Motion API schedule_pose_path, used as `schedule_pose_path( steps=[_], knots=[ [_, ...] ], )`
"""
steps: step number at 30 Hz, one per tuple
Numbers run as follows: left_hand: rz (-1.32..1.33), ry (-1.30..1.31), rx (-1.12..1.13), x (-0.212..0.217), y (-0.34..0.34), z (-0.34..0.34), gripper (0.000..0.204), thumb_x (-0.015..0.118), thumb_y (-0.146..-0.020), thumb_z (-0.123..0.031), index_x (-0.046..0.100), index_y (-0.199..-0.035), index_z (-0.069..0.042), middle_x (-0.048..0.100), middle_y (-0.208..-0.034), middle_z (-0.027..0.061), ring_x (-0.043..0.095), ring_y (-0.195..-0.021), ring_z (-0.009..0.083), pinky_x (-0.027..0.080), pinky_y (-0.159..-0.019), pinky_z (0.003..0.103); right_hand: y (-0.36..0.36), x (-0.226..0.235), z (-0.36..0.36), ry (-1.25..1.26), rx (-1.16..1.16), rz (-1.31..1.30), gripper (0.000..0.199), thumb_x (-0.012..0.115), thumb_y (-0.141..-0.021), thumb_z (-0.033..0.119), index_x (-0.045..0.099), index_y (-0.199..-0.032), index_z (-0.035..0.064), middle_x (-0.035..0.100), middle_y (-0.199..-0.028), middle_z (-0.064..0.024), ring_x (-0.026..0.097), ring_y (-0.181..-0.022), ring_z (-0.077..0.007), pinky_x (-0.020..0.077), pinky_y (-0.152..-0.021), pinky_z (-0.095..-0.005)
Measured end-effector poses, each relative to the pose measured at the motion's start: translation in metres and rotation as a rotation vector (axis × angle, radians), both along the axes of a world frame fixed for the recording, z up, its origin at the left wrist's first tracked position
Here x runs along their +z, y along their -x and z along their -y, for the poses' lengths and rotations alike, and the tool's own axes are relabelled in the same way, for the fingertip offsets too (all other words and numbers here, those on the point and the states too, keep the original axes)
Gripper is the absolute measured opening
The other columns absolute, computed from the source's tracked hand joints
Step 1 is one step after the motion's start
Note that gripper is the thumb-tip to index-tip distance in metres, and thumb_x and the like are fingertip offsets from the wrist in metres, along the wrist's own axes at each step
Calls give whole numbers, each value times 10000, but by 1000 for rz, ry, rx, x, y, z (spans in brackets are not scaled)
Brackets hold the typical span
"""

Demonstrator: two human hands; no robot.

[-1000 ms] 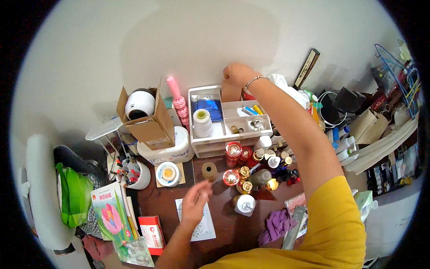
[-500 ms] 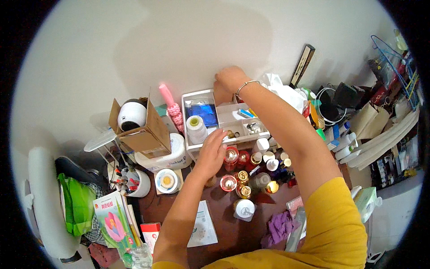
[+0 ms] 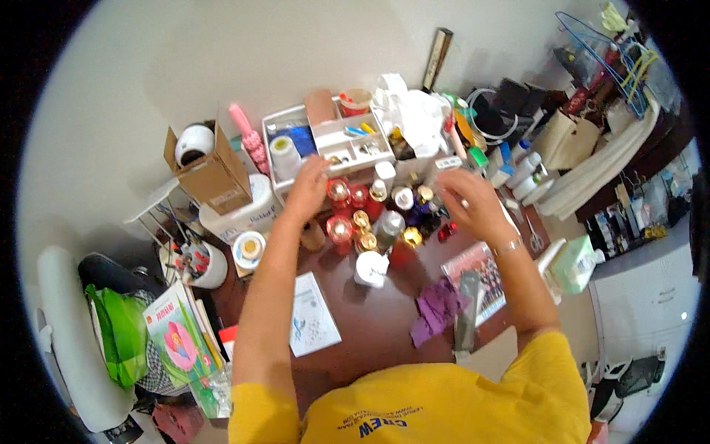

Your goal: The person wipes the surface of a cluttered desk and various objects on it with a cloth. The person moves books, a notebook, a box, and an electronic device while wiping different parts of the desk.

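My left hand is closed on the front rim of a white compartment tray, fingers over the edge. Beside its fingers in the tray stands a white thread cone. Over the right side of the bottle cluster, my right hand hangs with bent, parted fingers. A small pale spot shows among them; I cannot tell what it is. Below and left of it stand a gold-capped bottle, a clear bottle and several red bottles. A white-lidded jar is nearest me.
Along the wall, left of the tray, stand an open cardboard box and a pink umbrella. White crumpled plastic lies right of the tray. A purple cloth and a printed sheet lie on the brown table.
My right hand has left the back of the tray and come right and nearer, over the bottles. A flat brown piece and a red-and-white tub now show there. My left hand stays at the rim.
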State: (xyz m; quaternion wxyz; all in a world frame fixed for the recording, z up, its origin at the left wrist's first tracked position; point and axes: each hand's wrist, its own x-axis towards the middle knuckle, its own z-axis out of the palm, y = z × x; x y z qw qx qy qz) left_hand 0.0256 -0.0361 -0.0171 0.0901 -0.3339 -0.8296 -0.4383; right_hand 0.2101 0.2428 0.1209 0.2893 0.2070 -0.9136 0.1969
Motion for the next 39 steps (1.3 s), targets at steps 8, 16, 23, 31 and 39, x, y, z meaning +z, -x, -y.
schedule_pose_path(
  steps=[8, 16, 23, 31, 39],
  knots=[
    [-52, -163, 124, 53, -123, 29, 286, 404, -894, -91, 543, -1120, 14, 550, -1161, 173, 499, -1124, 288, 361, -976, 356, -255, -149, -11, 526, -615, 509, 173, 578, -843, 137, 624, -937, -1, 644, -932, -141, 625, -803, -235, 485, -711, -300],
    [292, -85, 84, -29, -296, 49, 240, 459, -854, -48, 564, -1065, -5, 560, -1095, 141, 513, -1071, 279, 381, -939, 339, -253, -179, 54, 202, -569, 424, 314, 663, -747, 195, 612, -1023, 54, 508, -1199, -185, 439, -1139, -362, 348, -975, -422],
    [378, 14, -43, -59, -374, 56, 260, 492, -842, -58, 553, -1091, -15, 531, -1133, 148, 505, -1065, 293, 393, -924, 345, -220, -228, 50, 142, -579, 444, 203, 650, -711, 161, 590, -863, 40, 575, -969, -162, 499, -973, -368, 389, -869, -448],
    [562, -16, 148, -57, -396, 81, 271, 531, -830, -62, 570, -1093, -11, 562, -1107, 127, 532, -1043, 249, 410, -906, 331, -259, -224, 149, -131, -260, 523, 538, 573, -797, 406, 466, -1275, 182, 431, -1305, -102, 324, -1247, -325, 182, -1022, -561],
    [576, 9, 23, -52, -409, 51, 248, 549, -828, -72, 576, -1071, -27, 557, -1079, 109, 540, -1002, 217, 437, -855, 311, -181, -215, 93, 431, -313, 522, 465, 599, -794, 397, 570, -1166, 118, 483, -1271, -137, 402, -1204, -334, 291, -1006, -459]
  ],
)
